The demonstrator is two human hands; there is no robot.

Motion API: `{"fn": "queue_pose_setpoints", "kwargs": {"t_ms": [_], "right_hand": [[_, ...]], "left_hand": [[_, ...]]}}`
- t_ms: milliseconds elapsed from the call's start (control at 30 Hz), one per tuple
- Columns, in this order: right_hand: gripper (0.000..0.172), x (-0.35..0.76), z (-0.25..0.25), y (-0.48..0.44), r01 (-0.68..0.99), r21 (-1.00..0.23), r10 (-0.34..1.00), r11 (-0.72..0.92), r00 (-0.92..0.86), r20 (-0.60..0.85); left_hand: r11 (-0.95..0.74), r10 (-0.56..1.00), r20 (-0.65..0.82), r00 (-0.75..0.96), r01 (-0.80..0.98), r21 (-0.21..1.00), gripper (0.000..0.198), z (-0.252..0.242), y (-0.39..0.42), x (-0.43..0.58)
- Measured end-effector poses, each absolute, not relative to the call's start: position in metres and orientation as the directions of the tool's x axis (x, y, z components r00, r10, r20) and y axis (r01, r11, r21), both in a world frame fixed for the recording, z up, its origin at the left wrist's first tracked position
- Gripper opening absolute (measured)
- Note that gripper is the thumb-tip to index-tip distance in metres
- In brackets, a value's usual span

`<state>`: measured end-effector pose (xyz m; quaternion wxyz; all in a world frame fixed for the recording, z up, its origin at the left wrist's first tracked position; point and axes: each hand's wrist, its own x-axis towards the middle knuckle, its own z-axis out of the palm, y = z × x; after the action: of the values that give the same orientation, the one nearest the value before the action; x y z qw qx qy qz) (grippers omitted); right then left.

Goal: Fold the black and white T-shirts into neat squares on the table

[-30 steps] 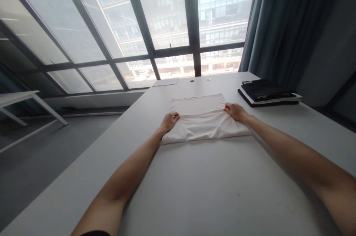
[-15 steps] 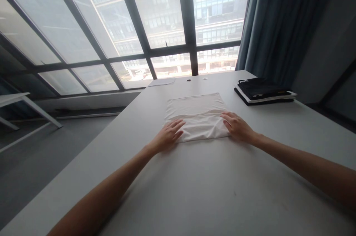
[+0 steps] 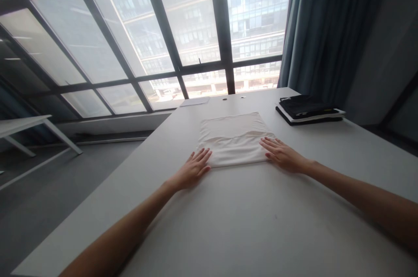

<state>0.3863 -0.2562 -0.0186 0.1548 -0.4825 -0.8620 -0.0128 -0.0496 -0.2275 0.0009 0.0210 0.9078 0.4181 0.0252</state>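
Observation:
A folded white cloth, perhaps a garment [image 3: 237, 148], lies flat on the white table [image 3: 248, 216]. Its near part is folded over the far part, leaving a wavy edge across the middle. My left hand [image 3: 195, 168] rests at its near left corner, fingers stretched out and touching the fabric. At the right edge, my right hand [image 3: 283, 155] lies flat with its fingertips on the cloth. Neither hand grips anything. A few soft creases show in the near part.
On the right of the table sits a stack of folded black and white cloths [image 3: 308, 109]. A thin pale sheet [image 3: 195, 101] lies at the far left edge. Another white table [image 3: 24, 125] stands off to the left. Windows and a dark blue curtain [image 3: 313, 28] are behind.
Both hands have moved slightly outward and flattened, the left one to the left. The near part of the cloth looks smoother. The camera view has shifted a little.

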Motion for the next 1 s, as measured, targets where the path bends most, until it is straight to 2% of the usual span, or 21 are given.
{"fn": "queue_pose_setpoints", "kwargs": {"t_ms": [133, 267, 367, 467, 567, 700, 833, 1000], "right_hand": [[0.066, 0.388, -0.029, -0.263, 0.839, -0.160, 0.848, 0.521, -0.486, 0.211], [0.066, 0.393, -0.033, -0.258, 0.831, -0.172, 0.845, 0.530, -0.500, 0.189], [0.063, 0.385, -0.024, -0.245, 0.841, -0.198, 0.857, 0.504, -0.460, 0.232], [0.060, 0.368, -0.011, -0.227, 0.867, -0.191, 0.869, 0.461, -0.396, 0.297], [0.056, 0.352, -0.009, -0.210, 0.918, -0.184, 0.906, 0.351, -0.284, 0.312], [0.055, 0.347, -0.024, -0.195, 0.955, -0.217, 0.949, 0.204, -0.139, 0.283], [0.055, 0.350, -0.040, -0.192, 0.956, -0.214, 0.952, 0.202, -0.140, 0.272], [0.055, 0.351, -0.041, -0.196, 0.955, -0.185, 0.940, 0.232, -0.171, 0.294]], "left_hand": [[-0.639, 0.759, -0.077, 0.647, 0.762, 0.105, 0.069, -0.001, -0.244, -0.055], [-0.641, 0.745, -0.115, 0.657, 0.753, 0.147, 0.067, 0.011, -0.245, -0.057], [-0.621, 0.776, 0.019, 0.630, 0.760, 0.192, 0.061, 0.026, -0.228, -0.047], [-0.461, 0.886, 0.161, 0.434, 0.860, 0.218, 0.050, 0.034, -0.194, -0.033], [-0.230, 0.965, 0.179, 0.190, 0.944, 0.236, 0.037, 0.029, -0.157, -0.023], [-0.083, 0.984, 0.173, 0.036, 0.957, 0.277, 0.026, 0.013, -0.123, -0.021], [-0.073, 0.985, 0.172, 0.016, 0.942, 0.327, 0.020, 0.001, -0.110, -0.026], [-0.110, 0.959, 0.284, 0.010, 0.934, 0.339, 0.021, -0.005, -0.107, -0.031]]}}
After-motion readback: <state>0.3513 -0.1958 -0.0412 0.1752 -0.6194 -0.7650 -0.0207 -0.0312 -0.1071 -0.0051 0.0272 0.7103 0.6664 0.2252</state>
